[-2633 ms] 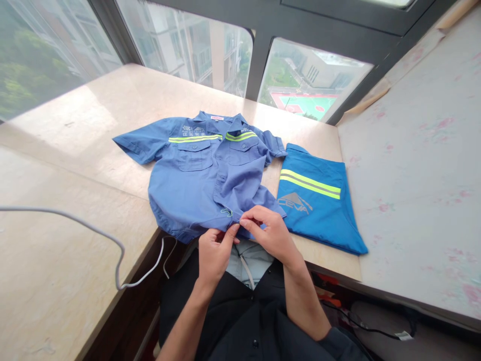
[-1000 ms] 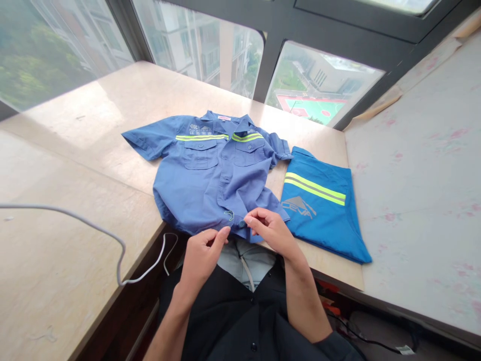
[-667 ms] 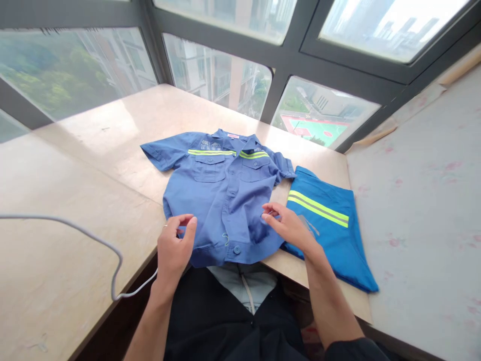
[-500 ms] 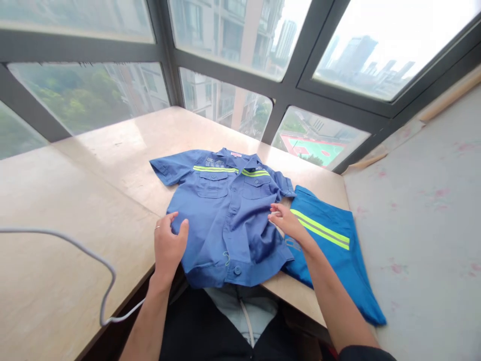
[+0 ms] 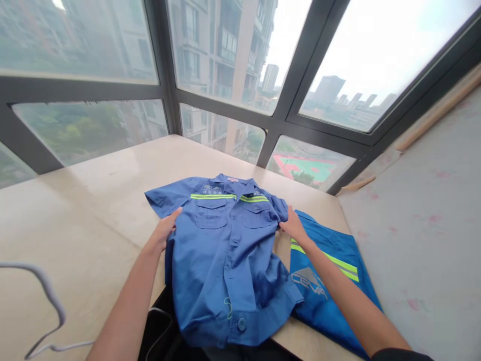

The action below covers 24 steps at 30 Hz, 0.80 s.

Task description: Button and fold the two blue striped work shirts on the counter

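A folded garment (CEVA-lettered) (image 5: 317, 301) lines the windowsill's (image 5: 93, 210) right edge, windows (image 5: 221, 55) beyond; left hand (image 5: 165, 228), right hand (image 5: 293, 225) grip the shirt (image 5: 214, 255).

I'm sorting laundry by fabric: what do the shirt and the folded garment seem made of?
Shirt: matte woven cloth, probably cotton or a blend, judging by its soft creases. Folded garment: smooth, fairly matte cloth, possibly partly polyester, judging by its flatter surface. Neither fibre can be confirmed.

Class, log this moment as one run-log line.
left hand: at side of shirt | right hand: at one sleeve | shirt: front up, mostly on ledge | folded garment: beside shirt
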Each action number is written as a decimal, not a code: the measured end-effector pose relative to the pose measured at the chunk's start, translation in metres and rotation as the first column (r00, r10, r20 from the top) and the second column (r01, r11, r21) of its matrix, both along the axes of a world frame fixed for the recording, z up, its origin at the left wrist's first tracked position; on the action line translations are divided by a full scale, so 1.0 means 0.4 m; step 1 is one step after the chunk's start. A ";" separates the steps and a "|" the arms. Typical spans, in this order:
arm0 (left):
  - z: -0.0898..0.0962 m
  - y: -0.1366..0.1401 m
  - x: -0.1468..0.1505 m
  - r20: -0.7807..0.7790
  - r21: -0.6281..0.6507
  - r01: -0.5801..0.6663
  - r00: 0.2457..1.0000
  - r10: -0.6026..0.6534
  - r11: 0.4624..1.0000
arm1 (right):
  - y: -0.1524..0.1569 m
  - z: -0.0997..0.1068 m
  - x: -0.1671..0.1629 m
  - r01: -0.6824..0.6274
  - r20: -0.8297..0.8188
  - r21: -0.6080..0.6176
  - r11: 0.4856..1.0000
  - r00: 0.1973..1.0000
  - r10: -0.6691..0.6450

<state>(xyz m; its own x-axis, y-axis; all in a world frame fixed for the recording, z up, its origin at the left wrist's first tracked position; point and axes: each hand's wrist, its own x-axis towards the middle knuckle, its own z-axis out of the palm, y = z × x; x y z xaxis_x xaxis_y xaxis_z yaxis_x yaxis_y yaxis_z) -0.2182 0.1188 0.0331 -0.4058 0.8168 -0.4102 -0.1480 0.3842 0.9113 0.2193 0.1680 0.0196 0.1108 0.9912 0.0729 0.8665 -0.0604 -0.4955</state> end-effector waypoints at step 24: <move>-0.026 0.306 -0.041 -0.530 0.159 -0.113 0.828 0.181 0.981 | 0.255 0.169 0.063 0.175 -0.280 -0.016 0.984 0.945 -0.172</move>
